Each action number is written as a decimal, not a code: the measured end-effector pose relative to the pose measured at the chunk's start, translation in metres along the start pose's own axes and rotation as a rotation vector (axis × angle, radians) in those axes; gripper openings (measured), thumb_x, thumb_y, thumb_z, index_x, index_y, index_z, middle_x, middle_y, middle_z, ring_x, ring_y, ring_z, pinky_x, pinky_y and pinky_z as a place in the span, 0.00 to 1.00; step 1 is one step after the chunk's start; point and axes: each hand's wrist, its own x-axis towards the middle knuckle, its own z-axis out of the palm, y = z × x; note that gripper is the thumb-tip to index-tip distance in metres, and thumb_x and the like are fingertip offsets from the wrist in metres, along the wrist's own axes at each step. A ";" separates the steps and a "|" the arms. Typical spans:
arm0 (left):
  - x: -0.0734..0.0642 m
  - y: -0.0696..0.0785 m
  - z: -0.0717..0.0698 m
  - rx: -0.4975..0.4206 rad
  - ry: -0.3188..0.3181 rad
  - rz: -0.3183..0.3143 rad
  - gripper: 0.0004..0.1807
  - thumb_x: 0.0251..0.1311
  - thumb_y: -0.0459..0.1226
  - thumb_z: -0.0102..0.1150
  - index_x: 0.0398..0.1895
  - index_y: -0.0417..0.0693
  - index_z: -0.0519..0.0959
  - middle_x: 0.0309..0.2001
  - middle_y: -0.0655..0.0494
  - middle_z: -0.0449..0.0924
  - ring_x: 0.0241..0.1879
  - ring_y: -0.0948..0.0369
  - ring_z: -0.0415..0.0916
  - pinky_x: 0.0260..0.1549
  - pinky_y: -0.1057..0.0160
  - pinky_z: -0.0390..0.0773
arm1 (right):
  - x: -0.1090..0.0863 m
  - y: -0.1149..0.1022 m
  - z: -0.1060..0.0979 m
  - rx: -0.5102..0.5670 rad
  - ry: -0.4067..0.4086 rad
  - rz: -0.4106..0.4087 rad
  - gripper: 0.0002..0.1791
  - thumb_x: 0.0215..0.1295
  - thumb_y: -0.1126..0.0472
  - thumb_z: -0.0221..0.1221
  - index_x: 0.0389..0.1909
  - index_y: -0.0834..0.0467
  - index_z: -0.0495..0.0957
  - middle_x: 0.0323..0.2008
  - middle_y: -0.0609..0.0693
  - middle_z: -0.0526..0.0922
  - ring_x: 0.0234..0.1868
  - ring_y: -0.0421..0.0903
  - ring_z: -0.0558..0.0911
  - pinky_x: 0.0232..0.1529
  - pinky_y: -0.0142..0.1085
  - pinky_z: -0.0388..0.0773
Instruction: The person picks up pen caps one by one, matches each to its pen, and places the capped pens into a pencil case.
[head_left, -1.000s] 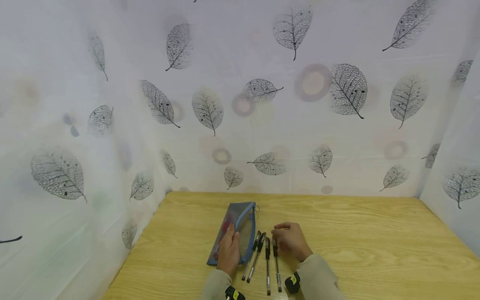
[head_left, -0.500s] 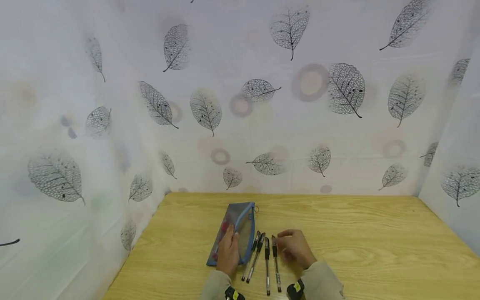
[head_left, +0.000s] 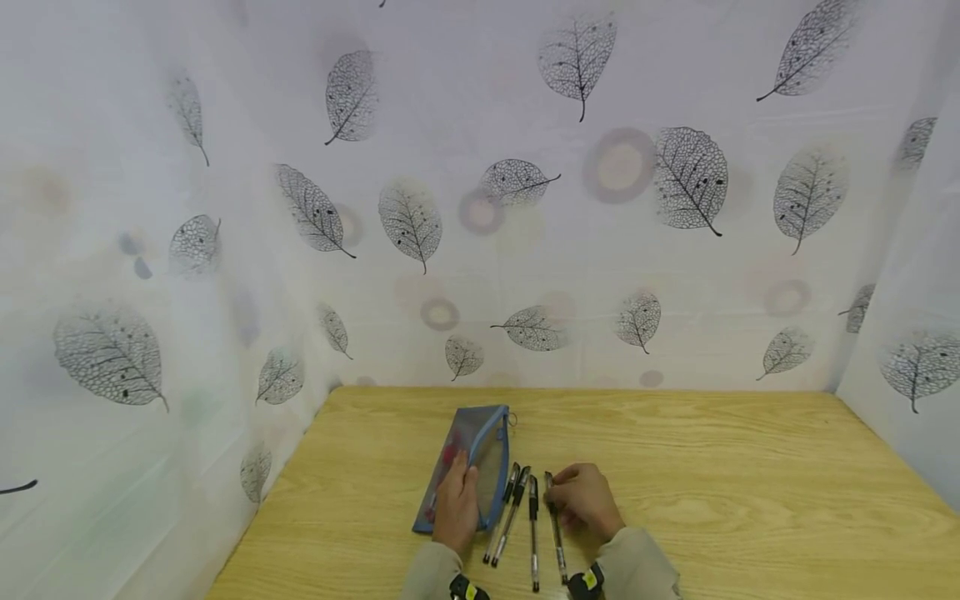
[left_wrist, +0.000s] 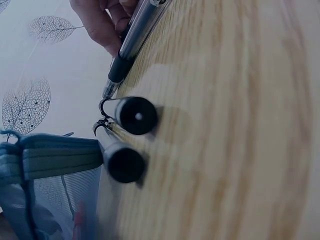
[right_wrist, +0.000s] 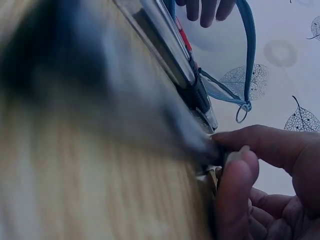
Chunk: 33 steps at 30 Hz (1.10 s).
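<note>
A blue-edged mesh pencil case stands on the table with its zip undone and red items showing through. My left hand grips its near side, the thumb by the opening. Several clear pens with black caps lie right of the case, among them one pen between the pair nearest the case and my right hand. That hand pinches the rightmost pen near its capped end between thumb and index finger. In the right wrist view this pen is blurred close to the lens; the fingertips meet on it.
The wood-grain table runs back to a leaf-patterned sheet hung behind and at both sides. Two pens lie close together right beside the case's open edge. A zip ring sticks out at its far corner.
The right hand shifts slightly right, then comes back left and takes hold of the rightmost pen, whose near end swings slightly right. The left hand stays on the case.
</note>
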 end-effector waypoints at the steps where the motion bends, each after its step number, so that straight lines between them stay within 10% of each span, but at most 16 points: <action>1: 0.000 0.000 0.000 0.001 0.000 0.000 0.23 0.72 0.33 0.42 0.64 0.24 0.64 0.66 0.31 0.62 0.68 0.38 0.56 0.66 0.40 0.54 | 0.000 0.000 0.000 -0.007 0.002 0.000 0.11 0.51 0.71 0.64 0.35 0.70 0.76 0.19 0.54 0.78 0.11 0.41 0.73 0.12 0.33 0.76; 33: 0.000 0.002 0.000 0.003 -0.006 0.005 0.23 0.72 0.32 0.42 0.64 0.23 0.64 0.65 0.30 0.62 0.68 0.38 0.56 0.66 0.41 0.55 | 0.005 0.008 -0.003 0.093 -0.008 0.000 0.12 0.62 0.65 0.55 0.40 0.71 0.75 0.22 0.55 0.79 0.17 0.44 0.79 0.19 0.39 0.82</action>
